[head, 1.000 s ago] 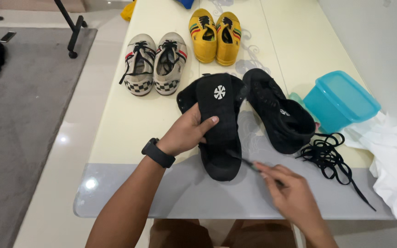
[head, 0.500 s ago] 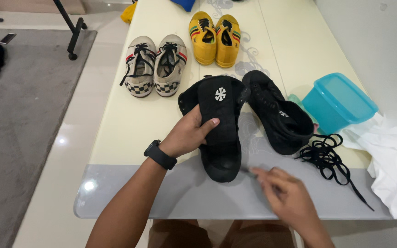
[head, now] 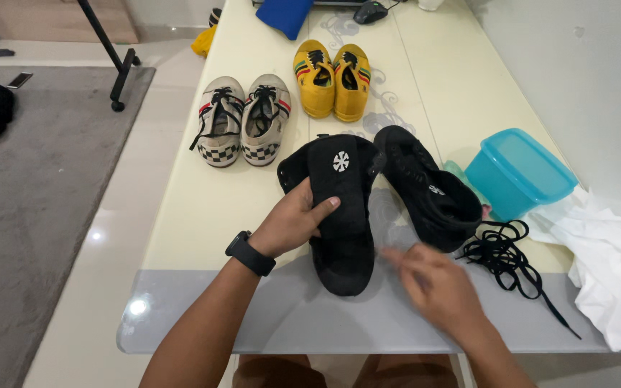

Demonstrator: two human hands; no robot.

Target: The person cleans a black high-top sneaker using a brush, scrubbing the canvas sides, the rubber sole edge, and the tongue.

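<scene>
My left hand [head: 292, 224], with a black watch on its wrist, grips a black shoe [head: 341, 215] from the left side, thumb across its long tongue. The shoe lies toe toward me on the pale table [head: 188, 215]. My right hand [head: 434, 284] is motion-blurred just right of the shoe's toe, fingers stretched toward it; I cannot tell whether anything is in it. The second black shoe [head: 429, 190] lies to the right, with a loose heap of black laces [head: 501, 251] beside it.
A teal lidded box [head: 519, 172] and crumpled white cloth [head: 612, 273] sit at the right. Beige checkered sneakers [head: 246, 122] and yellow shoes [head: 332, 79] stand farther back, a blue cloth [head: 285, 14] beyond. A grey rug [head: 30, 215] and a black stand [head: 109, 57] are to the left.
My right hand, which was pinching a thin black lace by the shoe's toe, has shifted slightly left toward the shoe and is now blurred. The left hand keeps its grip.
</scene>
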